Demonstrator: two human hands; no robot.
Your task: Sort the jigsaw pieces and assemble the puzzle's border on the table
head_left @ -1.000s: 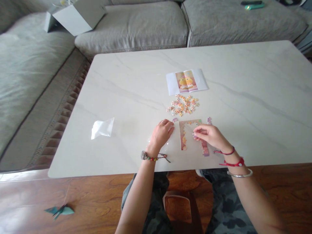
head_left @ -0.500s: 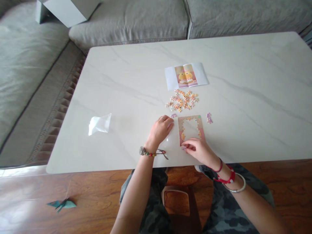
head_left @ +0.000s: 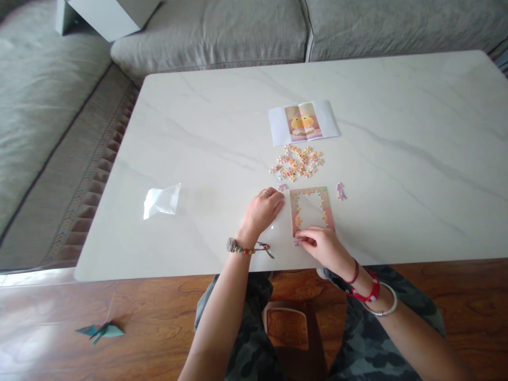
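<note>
The left hand (head_left: 262, 212) rests palm down on the tabletop (head_left: 397, 159), near its front edge, with the fingers loosely curled and nothing visible in its grip. It lies just left of a partly built jigsaw puzzle (head_left: 310, 191), of which only a pink-and-cream border stands, with a hollow middle. The right hand (head_left: 320, 246) reaches in from the right, wrist low and fingers curled over the border's lower-left corner. Its fingertips (head_left: 300, 237) touch the puzzle there, but whether they pinch a piece cannot be told.

A lilac puzzle piece (head_left: 282, 187) lies just above the left hand, and another (head_left: 340, 191) lies right of the border. Farther toward the back edge are a heap of loose pieces (head_left: 297, 162) and, beyond it, a picture sheet (head_left: 304, 121). A clear plastic bag (head_left: 162, 201) lies out to the left.
</note>
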